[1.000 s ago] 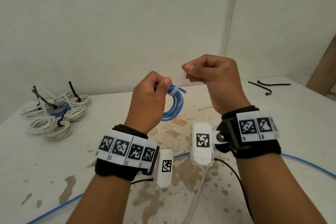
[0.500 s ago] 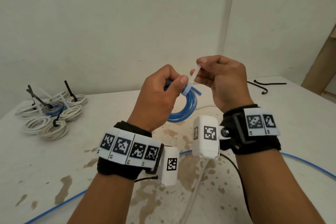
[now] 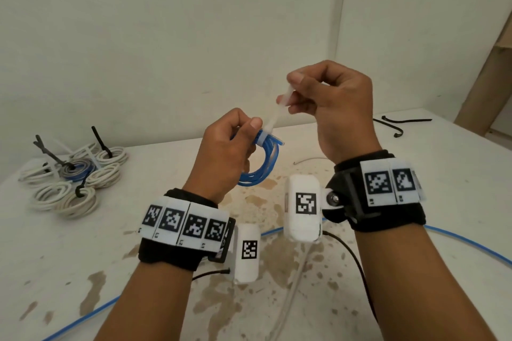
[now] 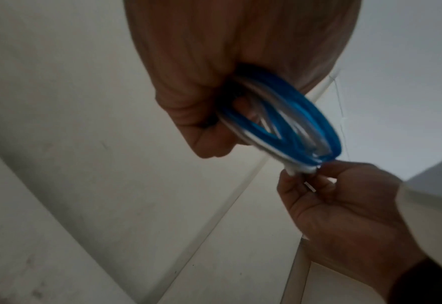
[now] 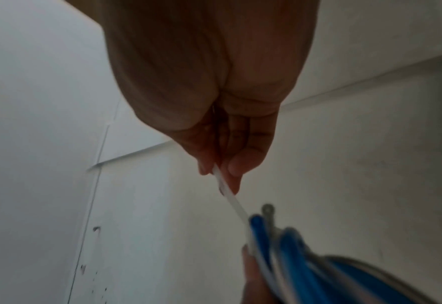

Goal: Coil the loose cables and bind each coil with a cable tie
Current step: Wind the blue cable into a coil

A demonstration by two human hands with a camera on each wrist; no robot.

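- Blue cable coil (image 3: 260, 163): centre of the head view, held above the table (image 3: 415, 174); small loop of several turns, blurred in both wrist views.
- Left hand (image 3: 227, 152): fingers and thumb curled round the coil's upper left part, clamped on it.
- White cable tie (image 3: 273, 122): band wrapped round the coil's top, tail running up and right to the right hand (image 3: 338, 108).
- Right hand: above and right of the coil, thumb and fingertips (image 5: 234, 166) pinching the tie's tail; tail looks straight between pinch and coil.
- Finished coils (image 3: 72, 177): cluster at left edge of the head view, mostly white, one blue-grey, each with a black or white tie sticking up.
- Loose blue cable (image 3: 457, 243): lies across the table, lower part of frame, passing under both wrists.
- Black ties (image 3: 399, 124): upper right of the table, well apart from the hands.
- Table: white, brown stains in centre.
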